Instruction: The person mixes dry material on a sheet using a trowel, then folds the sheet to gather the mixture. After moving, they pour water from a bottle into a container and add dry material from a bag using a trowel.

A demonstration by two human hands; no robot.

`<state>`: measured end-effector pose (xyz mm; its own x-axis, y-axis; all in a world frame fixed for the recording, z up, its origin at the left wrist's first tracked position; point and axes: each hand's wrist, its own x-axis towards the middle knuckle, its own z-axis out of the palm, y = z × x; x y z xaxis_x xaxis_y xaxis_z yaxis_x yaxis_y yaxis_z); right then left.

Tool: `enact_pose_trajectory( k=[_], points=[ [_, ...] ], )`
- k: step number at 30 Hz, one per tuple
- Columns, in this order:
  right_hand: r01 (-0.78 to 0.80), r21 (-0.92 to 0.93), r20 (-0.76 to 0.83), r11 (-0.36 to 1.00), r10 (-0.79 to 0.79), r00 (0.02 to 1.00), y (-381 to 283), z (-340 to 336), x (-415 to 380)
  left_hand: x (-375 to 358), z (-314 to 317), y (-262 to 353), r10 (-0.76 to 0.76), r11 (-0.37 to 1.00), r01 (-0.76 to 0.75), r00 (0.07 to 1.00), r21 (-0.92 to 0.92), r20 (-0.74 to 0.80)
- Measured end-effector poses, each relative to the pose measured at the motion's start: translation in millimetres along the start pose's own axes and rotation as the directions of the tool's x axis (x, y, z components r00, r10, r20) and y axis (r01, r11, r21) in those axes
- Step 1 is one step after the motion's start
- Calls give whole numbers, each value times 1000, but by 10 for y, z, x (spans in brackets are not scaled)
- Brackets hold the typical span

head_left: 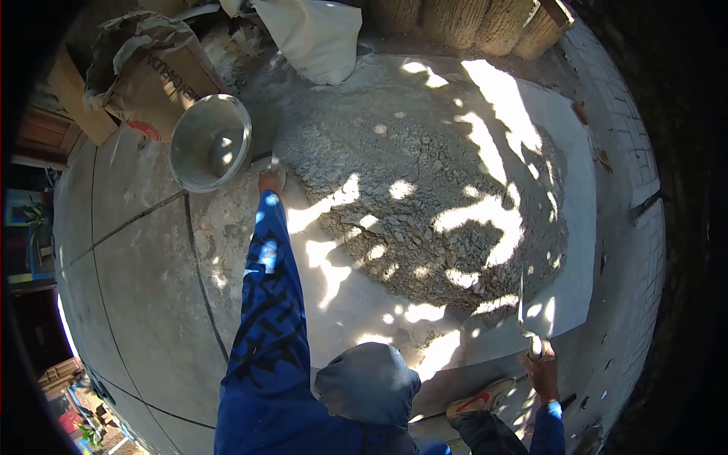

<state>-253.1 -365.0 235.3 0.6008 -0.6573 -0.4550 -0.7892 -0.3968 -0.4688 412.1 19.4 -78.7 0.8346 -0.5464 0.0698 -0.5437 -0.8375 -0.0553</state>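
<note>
My right hand (pixel 542 373) is wrapped around the handle of a trowel (pixel 535 347) at the lower right. The trowel's thin blade is seen nearly edge-on and points up at the near right edge of a grey mortar heap (pixel 394 197). My left hand (pixel 271 180) is stretched far forward at the heap's left side, just right of a round bucket (pixel 182 152). Its fingers look closed, with a small pale bit showing beyond them that I cannot make out. Inside the bucket, the walls carry grey residue.
The heap lies on a pale sheet (pixel 572 152) over grey floor tiles (pixel 136 250). An opened brown paper cement bag (pixel 163 83) stands behind the bucket. A white sack (pixel 318 38) lies at the back. A shoe (pixel 481 398) is near the sheet's front edge.
</note>
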Motion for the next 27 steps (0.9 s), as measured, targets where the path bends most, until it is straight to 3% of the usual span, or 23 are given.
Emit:
enact_pose_trajectory(
  k=[2, 3, 4, 7, 9, 10, 11, 12, 13, 15, 16, 17, 18, 19, 21, 22, 23, 25, 26, 27],
  points=[
    [-40, 31, 25, 999, 39, 999, -24, -63, -48, -9, 32, 11, -34, 999, 33, 998, 22, 54],
    [89, 11, 14, 996, -90, 996, -58, -96, -5, -92, -40, 34, -36, 999, 35, 997, 19, 65],
    [213, 2, 6, 977, -213, 977, -79, -86, 38, -147, -144, 36, -128, 988, 134, 988, -73, 82],
    [53, 183, -6, 982, -53, 999, 73, 87, 173, 10, -522, 353, -327, 871, 362, 932, -333, 158],
    [30, 200, 32, 979, -37, 999, -270, 176, 276, -58, -614, 436, -294, 906, 276, 956, -321, -10],
    [12, 209, 71, 978, -28, 997, -385, 244, 333, -33, -395, 312, -301, 908, 281, 953, -309, -17],
    [17, 217, 82, 976, -35, 996, -309, 419, 411, -8, -165, 238, -301, 899, 217, 937, -380, -175],
    [85, 80, 58, 993, -90, 994, -179, 675, 493, -5, 20, 164, -300, 887, 139, 898, -440, -322],
    [146, -66, 41, 987, -144, 989, -92, 816, 514, -24, -87, 225, -299, 888, 144, 901, -436, -313],
    [255, -57, 159, 965, -243, 957, -658, 865, 556, -4, -453, 523, -466, 529, 115, 868, -841, -174],
    [368, -147, 147, 918, -347, 926, -642, 1008, 550, -7, -368, 556, -475, 523, 128, 865, -843, -164],
    [475, -234, 143, 848, -453, 880, -633, 1145, 555, 34, -272, 555, -536, 426, 122, 832, -896, -142],
    [432, -167, 202, 886, -398, 895, -820, 1133, 551, 67, -264, 563, -593, 327, 99, 796, -940, -123],
    [410, 11, 98, 912, -409, 907, -932, 1218, 564, 83, -278, 561, -602, 323, 90, 787, -942, -132],
    [482, 64, -2, 874, -483, 876, -969, 1395, 602, 61, -500, 643, -559, 481, 217, 822, -849, -107],
    [396, 92, 136, 913, -406, 904, -1030, 1406, 645, 25, -672, 714, -548, 563, 269, 829, -782, -109],
    [402, 92, 124, 911, -411, 903, -999, 1488, 670, 8, -809, 740, -546, 564, 258, 829, -785, -120],
    [516, -172, -25, 839, -527, 849, -867, 1719, 724, -21, -908, 774, -541, 491, 278, 840, -826, -39],
    [348, -50, 86, 936, -343, 935, -1100, 1604, 690, -30, -841, 733, -542, 491, 278, 840, -826, -39],
    [347, -48, 88, 937, -342, 935, -1053, 1665, 689, -26, -723, 633, -518, 578, 266, 850, -771, -95]
  ],
)
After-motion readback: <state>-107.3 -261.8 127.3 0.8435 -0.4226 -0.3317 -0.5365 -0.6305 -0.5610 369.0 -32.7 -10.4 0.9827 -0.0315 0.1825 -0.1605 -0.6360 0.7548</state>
